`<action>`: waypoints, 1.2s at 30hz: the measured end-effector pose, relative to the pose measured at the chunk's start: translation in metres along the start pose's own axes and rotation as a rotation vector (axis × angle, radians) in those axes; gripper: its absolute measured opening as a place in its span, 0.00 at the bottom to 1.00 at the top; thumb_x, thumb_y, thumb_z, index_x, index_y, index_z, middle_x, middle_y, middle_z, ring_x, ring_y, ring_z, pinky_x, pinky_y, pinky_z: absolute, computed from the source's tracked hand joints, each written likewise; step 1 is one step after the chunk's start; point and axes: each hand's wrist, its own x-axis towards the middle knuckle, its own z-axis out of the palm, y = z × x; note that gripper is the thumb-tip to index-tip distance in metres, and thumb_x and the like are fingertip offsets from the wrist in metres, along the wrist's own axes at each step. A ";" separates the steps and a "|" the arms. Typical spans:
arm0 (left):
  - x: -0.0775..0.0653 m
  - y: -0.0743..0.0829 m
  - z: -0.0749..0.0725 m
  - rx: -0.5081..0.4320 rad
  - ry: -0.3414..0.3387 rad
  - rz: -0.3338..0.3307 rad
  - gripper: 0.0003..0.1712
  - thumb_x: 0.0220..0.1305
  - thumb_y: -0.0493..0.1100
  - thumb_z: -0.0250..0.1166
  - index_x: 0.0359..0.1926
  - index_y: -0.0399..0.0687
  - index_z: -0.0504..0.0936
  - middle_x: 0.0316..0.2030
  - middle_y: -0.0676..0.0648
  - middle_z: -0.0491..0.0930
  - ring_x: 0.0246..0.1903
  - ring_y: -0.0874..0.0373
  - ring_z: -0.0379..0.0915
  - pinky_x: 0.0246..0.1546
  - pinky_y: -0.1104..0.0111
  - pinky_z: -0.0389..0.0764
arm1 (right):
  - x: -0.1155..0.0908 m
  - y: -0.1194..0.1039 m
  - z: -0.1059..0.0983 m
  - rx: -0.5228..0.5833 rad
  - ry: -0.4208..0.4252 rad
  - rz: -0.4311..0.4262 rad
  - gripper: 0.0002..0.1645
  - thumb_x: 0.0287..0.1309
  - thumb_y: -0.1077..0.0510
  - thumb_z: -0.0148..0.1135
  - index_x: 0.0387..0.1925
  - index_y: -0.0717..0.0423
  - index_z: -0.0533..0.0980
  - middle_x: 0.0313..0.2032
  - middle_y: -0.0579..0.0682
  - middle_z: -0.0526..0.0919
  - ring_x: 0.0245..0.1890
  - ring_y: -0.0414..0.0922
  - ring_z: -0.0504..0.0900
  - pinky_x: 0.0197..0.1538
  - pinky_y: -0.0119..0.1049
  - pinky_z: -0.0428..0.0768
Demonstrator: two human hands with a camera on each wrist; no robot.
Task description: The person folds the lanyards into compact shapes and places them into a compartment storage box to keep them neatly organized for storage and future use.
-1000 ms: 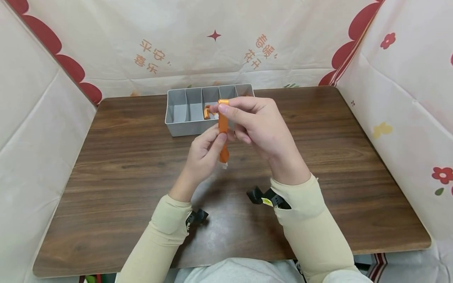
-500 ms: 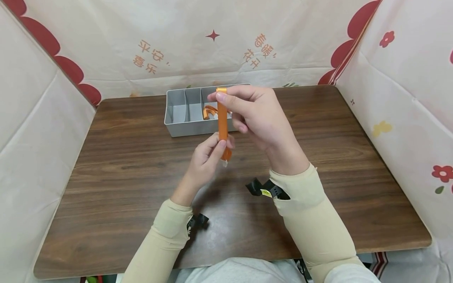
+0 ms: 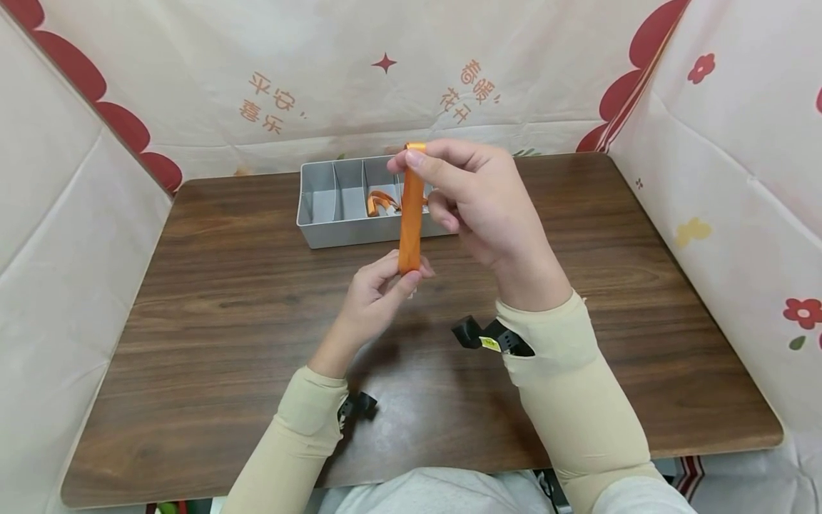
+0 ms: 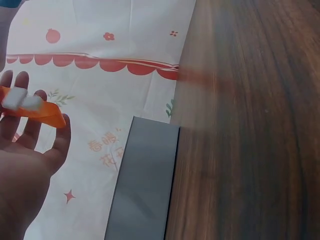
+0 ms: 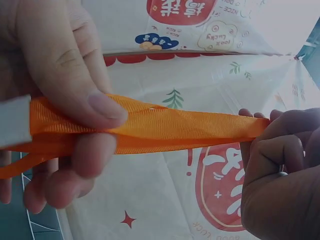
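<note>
A doubled length of orange ribbed ribbon (image 3: 411,221) stands stretched almost upright between the two hands in the head view. At its upper looped end, my right hand (image 3: 484,203) pinches it between thumb and finger. Lower down, my left hand (image 3: 375,296) grips it, thumb in front. The right wrist view shows the left thumb pressing the ribbon (image 5: 190,125), with a white end piece (image 5: 15,121) past the hand. Two small white pieces (image 4: 22,99) on the ribbon appear by the left fingers in the left wrist view.
Behind the hands sits a grey divided box (image 3: 349,232), with more orange ribbon (image 3: 380,203) in a compartment; the right arm partly hides it. The brown wooden table (image 3: 244,321) is enclosed by printed white cloth (image 3: 359,93) at the back and sides.
My right hand has risen, then shifted slightly right, drawing the ribbon's top upward. My left hand has moved a little lower, and more of the ribbon shows between the hands.
</note>
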 end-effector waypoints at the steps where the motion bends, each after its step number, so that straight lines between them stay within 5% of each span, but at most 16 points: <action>1: -0.001 -0.001 -0.001 0.004 -0.004 -0.003 0.15 0.80 0.42 0.61 0.48 0.32 0.86 0.47 0.35 0.85 0.43 0.54 0.78 0.45 0.69 0.80 | 0.000 -0.001 0.000 0.007 -0.002 -0.002 0.06 0.70 0.64 0.68 0.37 0.60 0.89 0.41 0.53 0.91 0.11 0.41 0.59 0.17 0.28 0.58; 7: -0.005 -0.003 -0.004 0.023 -0.020 -0.060 0.33 0.81 0.61 0.53 0.52 0.35 0.87 0.52 0.37 0.87 0.53 0.54 0.85 0.52 0.66 0.81 | -0.001 -0.003 -0.003 0.000 -0.018 -0.029 0.06 0.69 0.66 0.68 0.39 0.60 0.89 0.42 0.53 0.91 0.13 0.42 0.59 0.18 0.30 0.54; 11: -0.009 -0.001 -0.006 -0.004 -0.015 -0.089 0.35 0.80 0.63 0.53 0.55 0.35 0.87 0.54 0.37 0.87 0.58 0.52 0.84 0.55 0.65 0.81 | -0.002 -0.004 -0.008 -0.119 -0.011 -0.064 0.07 0.67 0.65 0.70 0.42 0.55 0.90 0.37 0.49 0.87 0.14 0.45 0.58 0.19 0.33 0.52; 17: -0.012 -0.004 -0.007 -0.123 0.079 -0.031 0.38 0.74 0.60 0.63 0.49 0.21 0.85 0.66 0.36 0.78 0.64 0.50 0.81 0.60 0.62 0.86 | -0.003 -0.002 -0.014 -0.211 0.042 -0.100 0.08 0.65 0.62 0.73 0.45 0.54 0.90 0.28 0.47 0.83 0.13 0.45 0.60 0.18 0.34 0.55; 21: -0.010 -0.005 -0.007 -0.200 0.172 0.054 0.33 0.71 0.54 0.70 0.42 0.19 0.84 0.71 0.42 0.73 0.69 0.47 0.74 0.60 0.66 0.86 | -0.002 -0.001 -0.018 -0.204 0.055 -0.125 0.10 0.66 0.64 0.72 0.48 0.56 0.89 0.31 0.50 0.86 0.15 0.44 0.65 0.19 0.32 0.62; 24: -0.008 -0.003 -0.008 -0.210 0.249 0.115 0.18 0.71 0.49 0.71 0.38 0.35 0.89 0.69 0.44 0.75 0.71 0.47 0.68 0.59 0.69 0.85 | 0.000 0.000 -0.022 -0.271 0.067 -0.123 0.10 0.67 0.64 0.71 0.48 0.57 0.88 0.31 0.50 0.85 0.15 0.44 0.68 0.19 0.31 0.66; 28: -0.006 0.006 -0.011 -0.217 0.363 0.134 0.05 0.73 0.50 0.70 0.42 0.59 0.91 0.56 0.50 0.82 0.59 0.54 0.77 0.48 0.74 0.81 | 0.002 0.002 -0.029 -0.471 0.120 -0.058 0.07 0.68 0.61 0.71 0.45 0.59 0.88 0.27 0.46 0.84 0.17 0.44 0.70 0.20 0.30 0.69; 31: -0.003 0.015 -0.013 -0.244 0.377 0.127 0.06 0.75 0.50 0.68 0.46 0.60 0.89 0.43 0.53 0.86 0.43 0.58 0.84 0.43 0.72 0.80 | 0.004 0.009 -0.034 -0.592 0.149 0.042 0.09 0.68 0.58 0.72 0.43 0.60 0.88 0.24 0.43 0.84 0.18 0.43 0.72 0.23 0.31 0.72; 36: 0.004 0.026 -0.010 -0.264 0.342 0.103 0.05 0.78 0.44 0.64 0.47 0.58 0.87 0.32 0.52 0.87 0.29 0.56 0.83 0.39 0.66 0.86 | 0.003 0.024 -0.034 -0.611 0.102 0.166 0.12 0.67 0.53 0.73 0.43 0.57 0.83 0.26 0.43 0.88 0.17 0.44 0.76 0.23 0.33 0.75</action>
